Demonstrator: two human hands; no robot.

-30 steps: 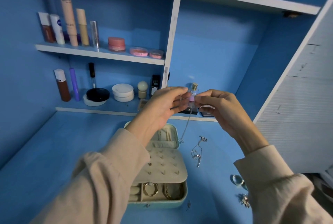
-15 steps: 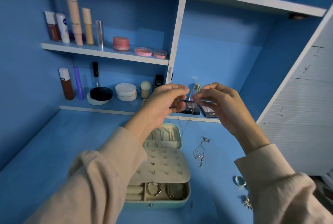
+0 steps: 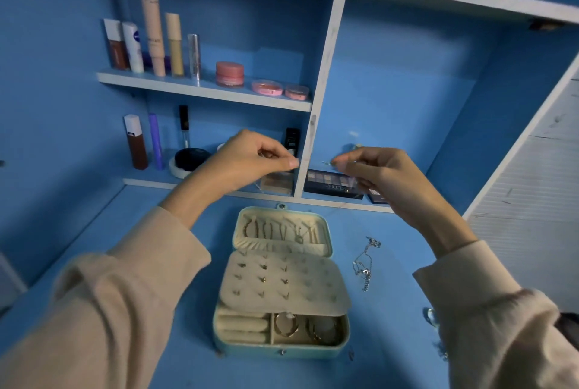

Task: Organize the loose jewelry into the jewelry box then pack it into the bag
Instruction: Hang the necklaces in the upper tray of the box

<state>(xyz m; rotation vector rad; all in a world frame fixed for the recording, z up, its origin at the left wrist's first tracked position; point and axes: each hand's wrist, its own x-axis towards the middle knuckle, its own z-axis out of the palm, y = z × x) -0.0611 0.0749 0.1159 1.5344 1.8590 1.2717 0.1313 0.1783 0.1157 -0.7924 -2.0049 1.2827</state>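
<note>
The mint jewelry box (image 3: pixel 326 348) lies open on the blue desk, with necklaces in its lid, studs on a beige flap and gold rings in the front compartments. Above it, my left hand (image 3: pixel 250 160) and my right hand (image 3: pixel 376 175) are raised and held apart, each pinching one end of a thin silver chain (image 3: pixel 327 164) that is almost too fine to see. A loose silver necklace (image 3: pixel 365 263) lies on the desk right of the box. More small jewelry (image 3: pixel 430 315) sits at my right sleeve, partly hidden.
Two white shelves (image 3: pixel 203 88) behind the box carry cosmetic tubes, bottles and pink jars (image 3: pixel 229 74). An eyeshadow palette (image 3: pixel 332 183) lies in the lower right cubby. A white panel (image 3: pixel 532 200) closes off the right side. No bag is in view.
My hands have drawn apart, left going left and right going right, with the chain between them. The view has also shifted, so the box shows more fully.
</note>
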